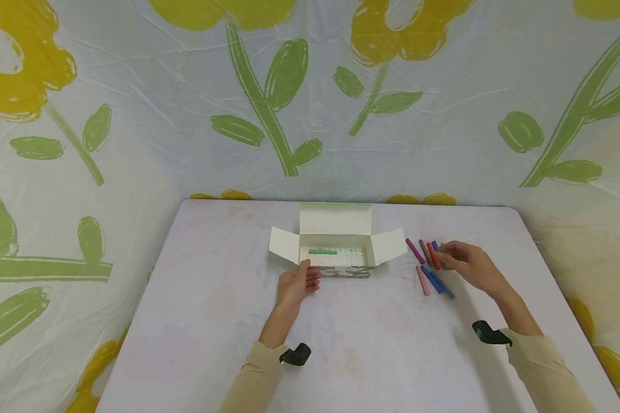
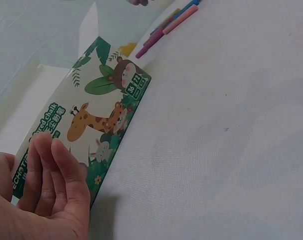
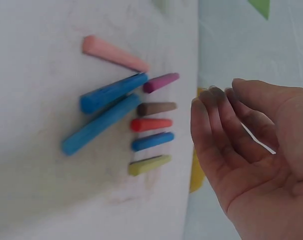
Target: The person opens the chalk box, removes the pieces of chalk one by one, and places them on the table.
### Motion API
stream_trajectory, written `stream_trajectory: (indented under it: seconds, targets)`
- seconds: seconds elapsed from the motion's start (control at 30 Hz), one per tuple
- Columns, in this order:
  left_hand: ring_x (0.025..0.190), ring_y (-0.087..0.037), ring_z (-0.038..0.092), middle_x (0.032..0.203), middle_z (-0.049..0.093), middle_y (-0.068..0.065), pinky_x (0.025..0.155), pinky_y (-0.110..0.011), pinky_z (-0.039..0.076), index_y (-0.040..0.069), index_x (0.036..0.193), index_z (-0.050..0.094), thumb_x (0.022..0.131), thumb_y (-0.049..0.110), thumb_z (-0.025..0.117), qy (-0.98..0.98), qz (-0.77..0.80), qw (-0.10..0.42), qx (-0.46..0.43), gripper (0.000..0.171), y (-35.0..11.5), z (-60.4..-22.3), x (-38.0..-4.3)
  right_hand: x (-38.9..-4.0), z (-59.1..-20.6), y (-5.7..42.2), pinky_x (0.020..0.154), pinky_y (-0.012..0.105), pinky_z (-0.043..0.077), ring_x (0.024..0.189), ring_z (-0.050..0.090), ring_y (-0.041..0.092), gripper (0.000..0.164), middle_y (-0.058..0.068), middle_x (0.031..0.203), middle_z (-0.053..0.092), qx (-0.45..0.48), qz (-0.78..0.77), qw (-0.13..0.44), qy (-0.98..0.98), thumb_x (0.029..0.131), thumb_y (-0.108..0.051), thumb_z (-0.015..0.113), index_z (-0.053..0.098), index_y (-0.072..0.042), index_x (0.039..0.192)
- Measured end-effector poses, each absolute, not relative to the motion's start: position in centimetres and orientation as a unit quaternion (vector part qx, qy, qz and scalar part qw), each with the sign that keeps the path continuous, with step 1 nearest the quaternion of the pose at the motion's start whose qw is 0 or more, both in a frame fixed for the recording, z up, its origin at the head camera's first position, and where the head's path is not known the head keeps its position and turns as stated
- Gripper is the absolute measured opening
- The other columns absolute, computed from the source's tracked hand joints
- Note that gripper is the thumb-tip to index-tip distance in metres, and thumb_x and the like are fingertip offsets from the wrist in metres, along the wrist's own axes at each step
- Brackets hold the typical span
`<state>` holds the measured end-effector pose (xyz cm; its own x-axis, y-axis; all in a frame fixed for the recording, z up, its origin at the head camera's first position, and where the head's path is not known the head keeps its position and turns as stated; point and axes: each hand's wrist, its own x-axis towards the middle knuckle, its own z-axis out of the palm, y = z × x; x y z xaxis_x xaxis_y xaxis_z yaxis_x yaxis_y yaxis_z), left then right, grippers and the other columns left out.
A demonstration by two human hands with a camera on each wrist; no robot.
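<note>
An open-topped chalk box (image 1: 343, 272), printed with a giraffe and other animals in the left wrist view, stands mid-table with its flaps spread. One green chalk stick (image 1: 322, 252) lies in it. My left hand (image 1: 294, 284) holds the box's near left corner, thumb at the rim and fingers against the printed front. To the right, several chalk sticks lie loose: a pink chalk (image 3: 114, 52), a purple one (image 3: 160, 83), a brown one, a red one, a yellow one and several blue ones. Just over them is my right hand (image 1: 469, 265), fingers loosely bent with nothing between them.
The white table (image 1: 212, 344) runs back to a hanging sheet (image 1: 186, 115) with yellow flowers and green leaves, which also encloses both sides. The lid flap (image 1: 336, 219) stands up at the box's back, and side flaps (image 1: 388, 245) stick out left and right.
</note>
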<state>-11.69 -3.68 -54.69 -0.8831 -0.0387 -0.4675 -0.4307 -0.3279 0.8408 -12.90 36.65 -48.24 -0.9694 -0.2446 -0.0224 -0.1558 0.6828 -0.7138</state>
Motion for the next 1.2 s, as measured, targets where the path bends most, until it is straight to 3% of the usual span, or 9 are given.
stream_trajectory:
  seconds: [0.13, 0.33, 0.53, 0.8, 1.17, 1.2]
  targets:
    - [0.069, -0.011, 0.065, 0.083, 0.073, -0.008, 0.066, -0.022, 0.059, -0.009, 0.098, 0.072, 0.103, 0.028, 0.060, 0.566, 0.787, 0.125, -0.212, 0.040, -3.7, -54.8, -11.8, -13.6, -47.2, 35.7, 0.076, 0.012, 0.052, 0.093, 0.069, 0.024, 0.027, 0.021, 0.109, 0.070, -0.108, -0.376, 0.045, 0.919, 0.106, -0.017, 0.060, 0.064, 0.005, 0.122]
    - [0.070, -0.011, 0.065, 0.085, 0.073, -0.009, 0.068, -0.023, 0.059, -0.010, 0.100, 0.072, 0.104, 0.029, 0.060, 0.569, 0.786, 0.125, -0.206, 0.041, -3.9, -54.9, -11.7, -14.6, -45.5, 33.9, 0.077, 0.010, 0.052, 0.091, 0.069, 0.012, 0.024, 0.021, 0.110, 0.070, -0.124, -0.393, 0.023, 0.911, 0.105, -0.015, 0.060, 0.065, 0.002, 0.122]
    - [0.070, -0.010, 0.065, 0.086, 0.074, -0.008, 0.072, -0.026, 0.060, -0.009, 0.102, 0.072, 0.105, 0.031, 0.059, 0.566, 0.788, 0.133, -0.202, 0.042, -4.2, -54.8, -11.7, -15.7, -44.0, 31.5, 0.080, 0.010, 0.053, 0.093, 0.070, 0.009, 0.023, 0.021, 0.111, 0.068, -0.146, -0.425, 0.019, 0.893, 0.105, -0.011, 0.060, 0.064, 0.004, 0.122]
    - [0.070, -0.011, 0.065, 0.087, 0.074, -0.009, 0.073, -0.028, 0.060, -0.010, 0.102, 0.072, 0.105, 0.031, 0.059, 0.568, 0.785, 0.133, -0.207, 0.043, -4.1, -54.7, -11.8, -16.9, -43.0, 27.6, 0.083, 0.010, 0.051, 0.102, 0.069, 0.037, 0.028, 0.021, 0.114, 0.069, -0.141, -0.433, 0.053, 0.889, 0.105, -0.019, 0.062, 0.064, 0.002, 0.123]
    - [0.067, -0.010, 0.065, 0.082, 0.073, -0.008, 0.067, -0.023, 0.059, -0.010, 0.098, 0.072, 0.103, 0.029, 0.061, 0.567, 0.786, 0.122, -0.212, 0.041, -3.6, -54.6, -11.8, -18.4, -44.8, 22.9, 0.087, 0.015, 0.053, 0.099, 0.067, 0.028, 0.024, 0.019, 0.108, 0.070, -0.203, -0.457, 0.087, 0.862, 0.102, -0.012, 0.066, 0.067, 0.004, 0.119]
    - [0.067, -0.010, 0.065, 0.082, 0.073, -0.008, 0.068, -0.024, 0.060, -0.010, 0.098, 0.072, 0.103, 0.028, 0.060, 0.566, 0.787, 0.125, -0.211, 0.040, -3.6, -54.1, -11.7, -18.4, -45.1, 22.5, 0.090, 0.020, 0.054, 0.100, 0.067, 0.028, 0.023, 0.018, 0.108, 0.070, -0.207, -0.455, 0.091, 0.861, 0.102, -0.011, 0.066, 0.066, 0.005, 0.119]
